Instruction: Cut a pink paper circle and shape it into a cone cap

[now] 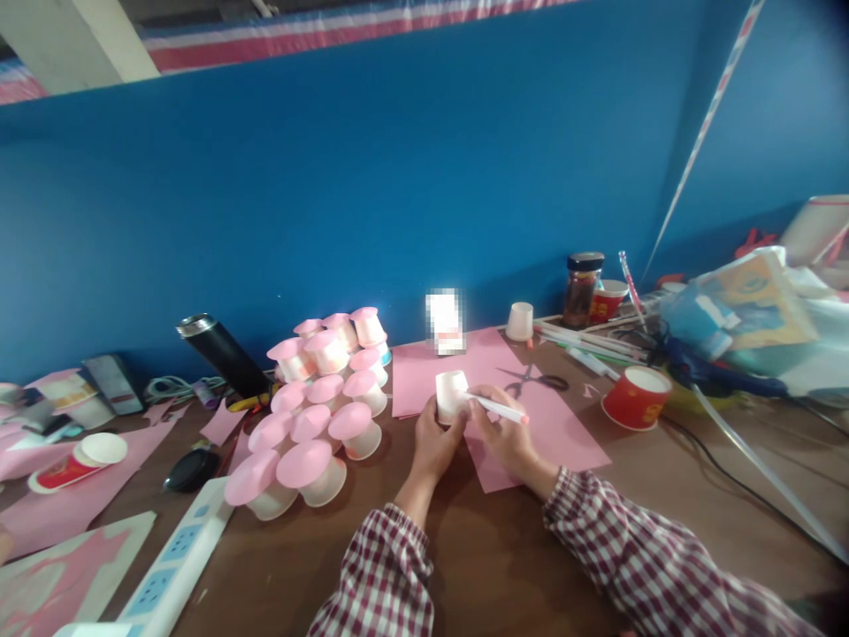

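My left hand [438, 435] is closed around a small white paper cup [451, 394], raised over the table near the pink paper sheets [563, 433]. In my right hand [508, 442] is a white marker [500, 408] with a pinkish-orange end. Its other end points at the right side of the cup; whether it touches cannot be made out. Black-handled scissors [531, 380] lie on the pink paper just beyond my right hand. To the left of my hands stand several small cups topped with pink paper discs [311, 425].
A white power strip [176, 557] lies at the front left, beside a black bottle [222, 354]. On the right stand a red paper cup [637, 398], a dark-lidded jar [582, 292] and a cluttered pile with bags [743, 310]. A blue partition [398, 177] closes off the back.
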Available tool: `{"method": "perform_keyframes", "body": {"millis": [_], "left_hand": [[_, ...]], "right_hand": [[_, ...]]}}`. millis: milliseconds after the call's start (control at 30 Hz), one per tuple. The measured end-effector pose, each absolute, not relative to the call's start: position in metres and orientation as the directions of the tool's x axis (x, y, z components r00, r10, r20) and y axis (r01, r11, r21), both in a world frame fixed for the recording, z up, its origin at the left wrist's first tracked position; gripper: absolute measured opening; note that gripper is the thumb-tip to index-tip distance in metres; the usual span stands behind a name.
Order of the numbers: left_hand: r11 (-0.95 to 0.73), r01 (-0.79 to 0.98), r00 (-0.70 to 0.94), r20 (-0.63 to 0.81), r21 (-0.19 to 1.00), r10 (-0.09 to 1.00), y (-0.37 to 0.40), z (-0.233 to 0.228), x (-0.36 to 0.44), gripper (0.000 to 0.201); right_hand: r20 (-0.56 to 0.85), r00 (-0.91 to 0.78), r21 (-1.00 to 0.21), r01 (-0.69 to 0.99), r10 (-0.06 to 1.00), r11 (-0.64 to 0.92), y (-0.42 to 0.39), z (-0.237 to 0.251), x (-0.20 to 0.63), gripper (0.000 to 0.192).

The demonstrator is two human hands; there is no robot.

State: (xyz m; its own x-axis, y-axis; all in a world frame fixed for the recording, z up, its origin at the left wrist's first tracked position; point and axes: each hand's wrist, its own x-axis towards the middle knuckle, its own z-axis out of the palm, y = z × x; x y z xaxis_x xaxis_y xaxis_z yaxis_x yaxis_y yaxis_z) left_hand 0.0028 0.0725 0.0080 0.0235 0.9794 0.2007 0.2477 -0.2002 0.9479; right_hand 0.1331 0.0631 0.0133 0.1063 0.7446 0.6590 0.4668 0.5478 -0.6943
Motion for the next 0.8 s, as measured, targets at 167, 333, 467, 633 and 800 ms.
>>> {"method": "perform_keyframes", "body": {"millis": [167, 333, 467, 633, 800], "left_hand": [[-0.201, 0.265, 0.013, 0.205, 0.943, 0.979, 0.0728, 0.007, 0.0032, 0.038], [-0.192, 0.272, 0.009, 0.197, 0.943, 0.98, 0.0716, 0.0088, 0.0024, 0.039], [-0.193, 0.273, 0.009, 0.198, 0.942, 0.98, 0.0715, 0.0107, 0.0023, 0.04], [-0.192, 0.263, 0.007, 0.197, 0.946, 0.98, 0.0722, 0.0105, 0.0033, 0.039], [-0.18, 0.252, 0.002, 0.186, 0.951, 0.983, 0.0721, 0.0096, 0.0029, 0.038]], "right_hand": [[0.656, 0.099, -0.692, 0.474, 0.748, 0.544, 0.0636, 0.0129, 0.1337, 0.01], [0.653, 0.105, -0.699, 0.463, 0.75, 0.545, 0.0637, 0.0127, 0.134, 0.011], [0.651, 0.098, -0.701, 0.458, 0.753, 0.547, 0.0633, 0.0135, 0.134, 0.01], [0.65, 0.09, -0.7, 0.458, 0.755, 0.548, 0.0626, 0.0159, 0.1336, 0.009], [0.646, 0.07, -0.697, 0.462, 0.76, 0.549, 0.0622, 0.0163, 0.1336, 0.009]]}}
